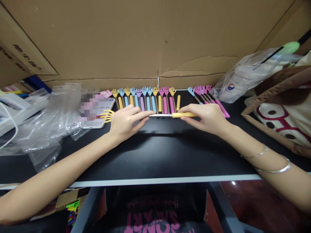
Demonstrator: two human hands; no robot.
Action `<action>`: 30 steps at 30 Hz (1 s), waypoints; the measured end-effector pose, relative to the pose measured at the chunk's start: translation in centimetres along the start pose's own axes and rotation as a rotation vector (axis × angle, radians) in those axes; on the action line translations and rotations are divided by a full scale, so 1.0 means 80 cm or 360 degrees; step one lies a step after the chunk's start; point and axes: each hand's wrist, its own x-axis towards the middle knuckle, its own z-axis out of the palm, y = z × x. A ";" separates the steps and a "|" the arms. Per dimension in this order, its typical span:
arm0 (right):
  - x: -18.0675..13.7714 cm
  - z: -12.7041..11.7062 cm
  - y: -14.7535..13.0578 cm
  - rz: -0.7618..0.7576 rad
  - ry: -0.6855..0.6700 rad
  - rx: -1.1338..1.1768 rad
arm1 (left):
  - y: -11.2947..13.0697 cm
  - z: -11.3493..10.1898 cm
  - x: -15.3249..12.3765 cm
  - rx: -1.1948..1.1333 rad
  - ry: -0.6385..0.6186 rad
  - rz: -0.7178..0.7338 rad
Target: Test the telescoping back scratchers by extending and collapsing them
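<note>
A yellow back scratcher with a silver telescopic rod lies level between both hands, above the black table. My left hand is closed around the claw end, and the yellow prongs stick out past it to the left. My right hand pinches the yellow handle at the other end. Behind the hands, several back scratchers in yellow, blue, purple and pink lie side by side in a row. A smaller group of back scratchers, mostly pink with one blue claw, lies to the right, partly hidden by my right hand.
Clear plastic bags pile up on the left beside a phone showing digits. Cardboard walls off the back. At right stand a bagged cup and a brown-trimmed cloth bag. The table's pale front edge runs below my arms.
</note>
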 end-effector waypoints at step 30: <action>-0.001 0.004 -0.008 -0.0148 -0.0023 -0.0260 | 0.008 0.003 -0.005 -0.0280 -0.0468 -0.0280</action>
